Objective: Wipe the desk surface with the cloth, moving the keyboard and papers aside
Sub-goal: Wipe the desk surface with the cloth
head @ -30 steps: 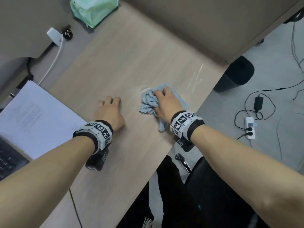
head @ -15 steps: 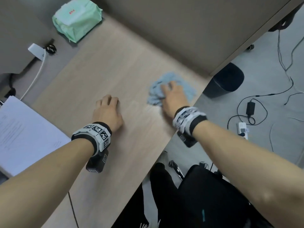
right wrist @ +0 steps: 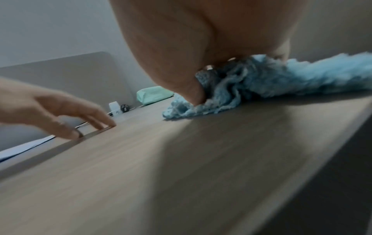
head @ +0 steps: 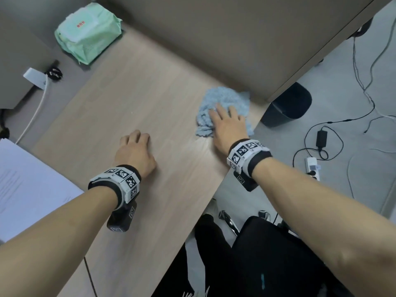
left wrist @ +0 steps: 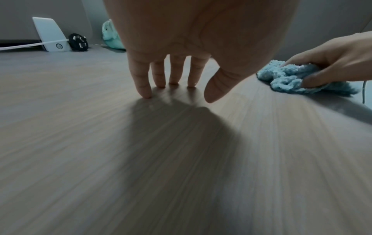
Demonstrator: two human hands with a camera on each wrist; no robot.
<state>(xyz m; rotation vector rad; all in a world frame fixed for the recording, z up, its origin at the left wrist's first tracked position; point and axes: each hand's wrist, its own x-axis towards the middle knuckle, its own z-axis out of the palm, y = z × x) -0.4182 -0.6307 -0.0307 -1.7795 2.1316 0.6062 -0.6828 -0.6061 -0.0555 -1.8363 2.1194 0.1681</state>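
Note:
A fluffy light-blue cloth (head: 225, 97) (left wrist: 289, 77) (right wrist: 281, 76) lies bunched on the wooden desk (head: 128, 103), at its far right corner against the partition. My right hand (head: 224, 116) (left wrist: 326, 63) (right wrist: 191, 47) lies on top of it, with the thumb and curled fingers dug into the fabric. My left hand (head: 135, 146) (left wrist: 177, 76) (right wrist: 60, 111) holds nothing; its fingertips rest on bare desk to the left of the cloth. A stack of white papers (head: 27, 185) (right wrist: 20, 149) sits at the left edge. The keyboard is out of view.
A green wipes pack (head: 87, 31) lies at the far end of the desk, near a white charger (head: 35, 77) with its cable and a black plug (head: 53, 70). The beige partition (head: 214, 39) borders the far side. On the floor right of the desk are a black bin (head: 287, 106) and a power strip (head: 312, 168).
My right hand has slid the cloth away from me, up to the partition at the desk's far right corner. The left hand has stayed in place.

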